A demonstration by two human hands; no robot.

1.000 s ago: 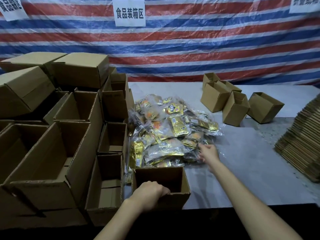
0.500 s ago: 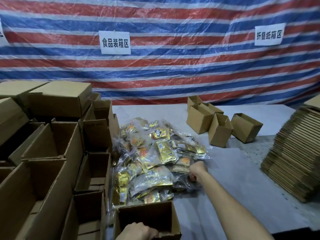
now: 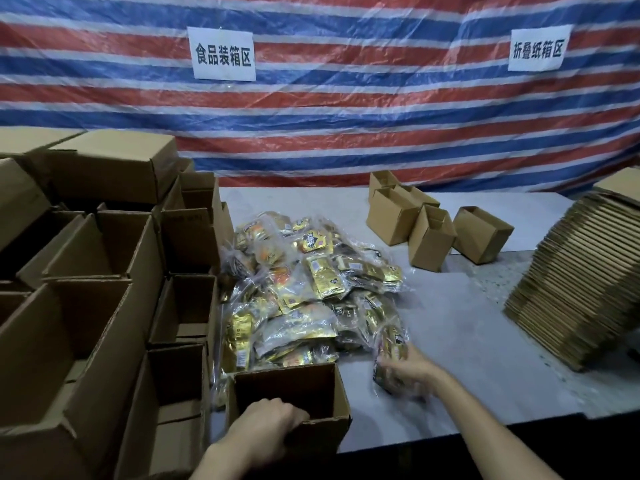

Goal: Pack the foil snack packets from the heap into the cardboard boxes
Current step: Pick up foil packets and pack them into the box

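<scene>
A heap of gold foil snack packets point(image 3: 304, 289) in clear wrap lies on the grey table. At the table's front edge stands a small open cardboard box point(image 3: 298, 386), dark inside. My left hand point(image 3: 266, 431) grips its near rim, fingers curled over the edge. My right hand point(image 3: 408, 372), blurred with motion, holds a foil packet point(image 3: 393, 344) just off the heap's right front corner, to the right of the box.
Several open cardboard boxes point(image 3: 104, 306) crowd the left side, some stacked. Three small boxes point(image 3: 429, 233) stand at the back of the table. A leaning stack of flat cardboard point(image 3: 581, 285) fills the right. A striped tarp with two signs hangs behind.
My right hand has drawn back from the heap toward me, taking a packet with it. My left hand stays on the box rim. The view has tilted down a little.
</scene>
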